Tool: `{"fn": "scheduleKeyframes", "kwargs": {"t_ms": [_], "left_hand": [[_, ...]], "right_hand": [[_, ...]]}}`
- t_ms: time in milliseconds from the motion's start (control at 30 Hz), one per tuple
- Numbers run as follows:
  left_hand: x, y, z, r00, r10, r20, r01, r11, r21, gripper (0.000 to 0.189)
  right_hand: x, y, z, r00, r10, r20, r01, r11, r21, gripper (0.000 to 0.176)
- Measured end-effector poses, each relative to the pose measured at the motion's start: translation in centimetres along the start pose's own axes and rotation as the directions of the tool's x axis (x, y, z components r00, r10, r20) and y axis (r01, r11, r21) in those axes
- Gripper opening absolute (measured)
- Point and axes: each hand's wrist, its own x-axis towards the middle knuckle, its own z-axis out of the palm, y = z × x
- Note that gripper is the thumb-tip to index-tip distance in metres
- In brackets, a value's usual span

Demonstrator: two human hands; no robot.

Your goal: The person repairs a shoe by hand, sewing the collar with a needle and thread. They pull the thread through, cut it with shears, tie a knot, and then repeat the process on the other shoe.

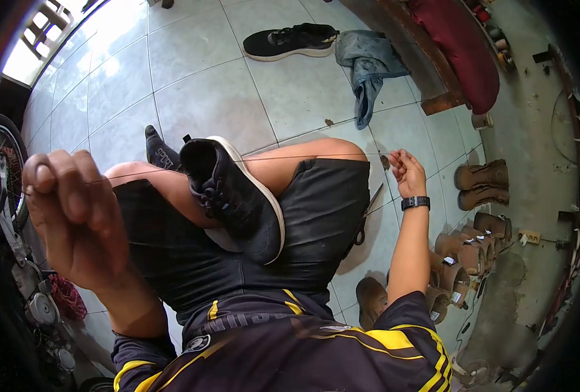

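Note:
A black shoe (237,202) with a white sole rests on my lap, its opening facing away from me and its toe towards my body. A thin dark thread (290,157) runs taut across the shoe from one hand to the other. My left hand (78,215), raised at the left and close to the camera, has its fingers curled on one end of the thread. Out at the right, beyond my knee, my right hand (407,171) pinches the other end; a black band is on that wrist.
Another black shoe (290,42) and a blue cloth (366,62) lie on the tiled floor ahead. Scissors (361,228) are beside my right thigh. Several brown shoes (469,251) line the right side, near a wooden bench (443,98). A bicycle (6,170) stands at the left.

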Motion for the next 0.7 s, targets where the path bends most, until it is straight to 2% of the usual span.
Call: {"fn": "scheduleKeyframes", "kwargs": {"t_ms": [33,100,133,233,267,333,367,400,433,533,600,633,700], "left_hand": [[0.3,0.2,-0.2,0.999,-0.016,0.052,0.02,0.997,-0.077,0.024],[1.0,0.5,-0.8,0.999,-0.041,0.032,0.042,0.997,-0.058,0.025],[1.2,0.6,-1.1,0.998,-0.064,0.009,0.065,0.997,-0.04,0.026],[2.0,0.1,-1.9,0.998,-0.061,-0.015,0.061,0.998,-0.014,0.028],[2.3,-0.1,-1.9,0.998,-0.057,-0.023,0.057,0.998,-0.009,0.028],[3.1,-0.7,-1.7,0.984,-0.167,-0.053,0.168,0.986,0.008,0.03],[3.6,-1.4,-2.0,0.985,-0.169,0.025,0.169,0.986,0.017,0.029],[3.7,-2.3,-1.6,0.981,-0.155,-0.115,0.162,0.986,0.051,0.028],[4.0,-3.0,-1.4,0.969,-0.196,-0.151,0.21,0.974,0.087,0.028],[5.9,-5.5,-1.3,0.9,-0.379,-0.216,0.406,0.908,0.099,0.027],[7.7,-8.1,-2.1,0.878,-0.414,-0.241,0.458,0.872,0.174,0.029],[8.5,-9.4,-3.0,0.877,-0.414,-0.243,0.459,0.872,0.172,0.029],[9.9,-11.3,-4.9,0.948,-0.21,-0.24,0.307,0.798,0.518,0.033]], "right_hand": [[0.5,0.8,-1.0,0.999,-0.037,-0.01,0.038,0.995,0.09,0.022],[1.3,1.6,-2.4,0.994,-0.101,-0.043,0.108,0.963,0.245,0.027],[1.3,1.6,-3.2,0.994,-0.099,-0.041,0.106,0.964,0.245,0.027],[0.5,0.8,-5.0,0.973,-0.11,-0.203,0.204,0.826,0.526,0.037],[0.3,0.6,-5.4,0.955,-0.106,-0.277,0.246,0.804,0.541,0.031],[1.2,1.2,-7.1,0.892,-0.122,-0.434,0.346,0.803,0.485,0.025],[1.6,1.5,-8.2,0.893,-0.122,-0.434,0.345,0.804,0.484,0.025],[1.6,1.6,-8.9,0.859,-0.161,-0.485,0.408,0.788,0.461,0.023],[1.8,1.8,-9.8,0.82,-0.198,-0.536,0.469,0.769,0.433,0.02],[2.7,1.5,-12.6,0.809,-0.211,-0.548,0.5,0.737,0.455,0.02],[3.3,0.6,-14.0,0.802,-0.243,-0.546,0.514,0.747,0.422,0.018],[3.4,-0.5,-14.5,0.806,-0.196,-0.559,0.494,0.743,0.452,0.018],[3.5,-2.8,-14.4,0.787,-0.132,-0.602,0.484,0.738,0.47,0.022]]}}
